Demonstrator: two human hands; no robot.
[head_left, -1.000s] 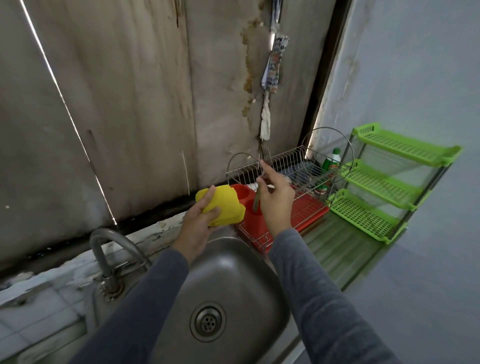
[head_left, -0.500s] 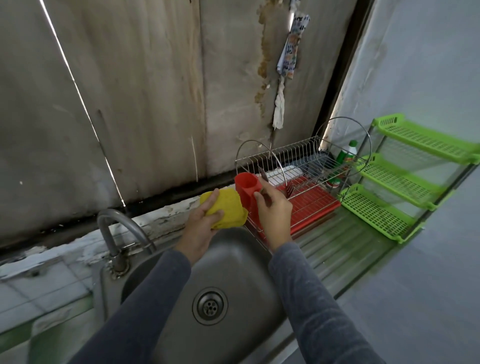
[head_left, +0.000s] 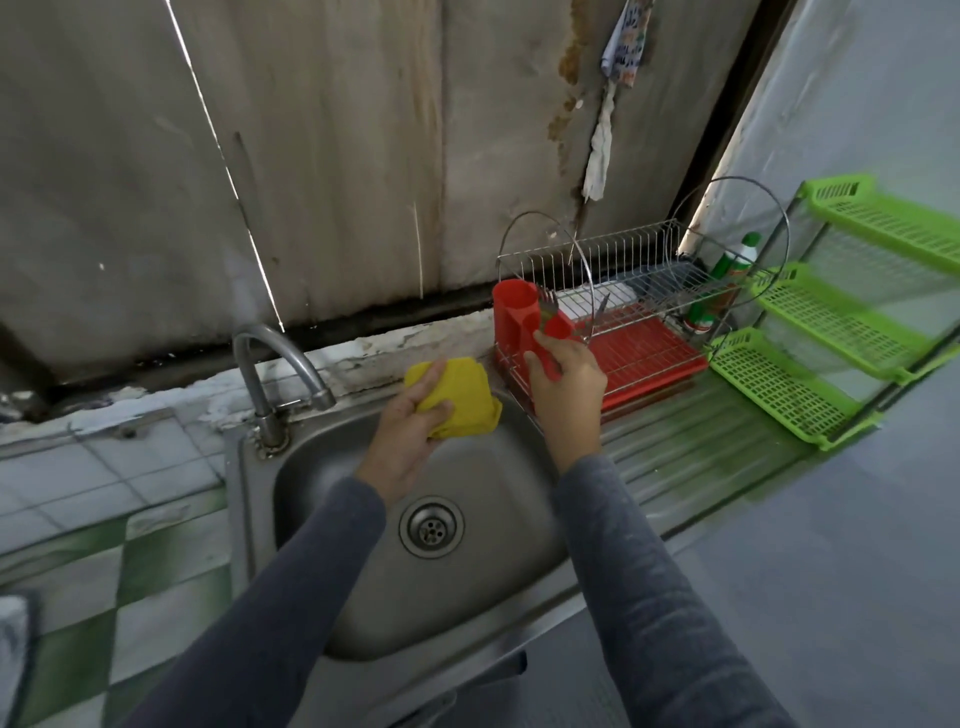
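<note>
A yellow cloth (head_left: 462, 400) is being gripped by the left hand (head_left: 410, 431), with fingers and thumb curled round it. It is being held over the far rim of the sink (head_left: 363, 597), just right of the tap (head_left: 270, 358), which is being seen at the sink's far left corner.

The right hand (head_left: 569, 384) is being held just beyond the sink's far right corner, against the front of a red holder (head_left: 511, 312). Its thumb and fingertips are being laid on the holder's nearer cup, and red is showing between them. Whether that cup is being gripped or only touched cannot be told. A fork (head_left: 548, 312) is being kept upright in the same cup, tines up, just above the fingertips; contact between fork and hand cannot be told.

The holder is being carried on the sink-side end of a wire rack (head_left: 639, 260), which is being stood on the ribbed drainboard right of the sink, over a red tray (head_left: 649, 348). A green bottle (head_left: 727, 270) is being kept at the rack's end away from the sink, and a green shelf (head_left: 789, 395) is being seen farther right again. Both grey sleeves are being stretched across the sink, one on each side of its drain (head_left: 431, 526).
</note>
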